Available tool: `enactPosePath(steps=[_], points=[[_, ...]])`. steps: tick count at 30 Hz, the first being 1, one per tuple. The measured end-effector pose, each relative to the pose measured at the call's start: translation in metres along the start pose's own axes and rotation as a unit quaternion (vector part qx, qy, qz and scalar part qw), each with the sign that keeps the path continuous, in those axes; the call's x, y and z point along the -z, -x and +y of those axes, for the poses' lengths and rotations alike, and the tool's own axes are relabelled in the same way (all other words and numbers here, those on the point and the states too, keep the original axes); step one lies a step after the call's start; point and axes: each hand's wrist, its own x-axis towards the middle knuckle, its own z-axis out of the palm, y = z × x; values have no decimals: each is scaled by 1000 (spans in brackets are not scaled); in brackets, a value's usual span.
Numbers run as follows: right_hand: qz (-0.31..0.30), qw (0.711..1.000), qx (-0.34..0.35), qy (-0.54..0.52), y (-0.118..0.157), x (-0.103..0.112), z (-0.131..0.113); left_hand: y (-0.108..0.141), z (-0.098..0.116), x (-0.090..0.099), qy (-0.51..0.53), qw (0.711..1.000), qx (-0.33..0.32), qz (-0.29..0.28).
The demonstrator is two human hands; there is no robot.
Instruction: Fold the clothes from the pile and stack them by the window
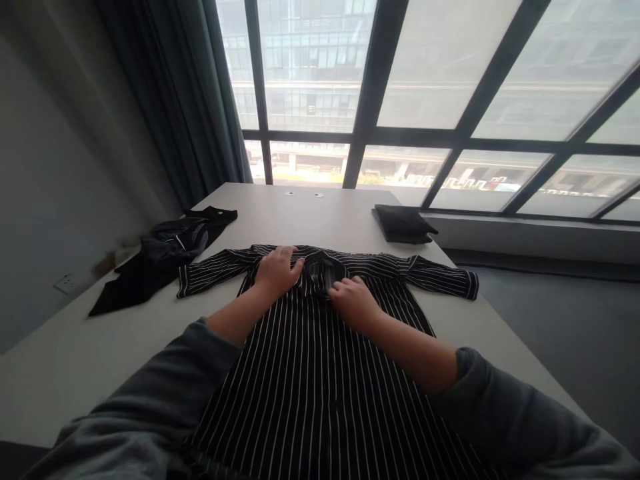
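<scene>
Striped garment (pixel 320 373) on table (pixel 320 207); right fingers (pixel 345 285) pinching collar (pixel 339 268), left fingers (pixel 286 251) loose atop fabric

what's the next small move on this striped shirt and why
Probably ease the collar flat with the right hand: the collar looks bunched and that hand is at it, while the left hand rests on the striped shirt and could steady it.

Backlit by a glaring, washed-out window (pixel 425 67) past the far edge of the surface (pixel 310 217); dim toward the near left corner, near-black across the striped garment (pixel 320 373); softly hazy, stretched toward the view's sides.
</scene>
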Motion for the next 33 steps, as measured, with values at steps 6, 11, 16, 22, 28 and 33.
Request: enactPosePath(steps=[6,11,16,22,28,33], points=[[24,986,-152,-71,9,3,-5,-6,29,-32,-63,984,29,-164],[2,960,-258,-112,-8,2,36,-1,27,-18,-62,991,47,-110],[142,958,-200,-150,19,-2,42,29,3,10,12,1000,16,19],[174,966,-26,-190,53,-23,41,65,-23,11,60,983,-173,-12],[170,964,6,-205,52,-31,61,63,-39,5,118,966,-218,-72],[173,950,36,-257,54,-28,60,66,-41,6,180,959,-204,-82]])
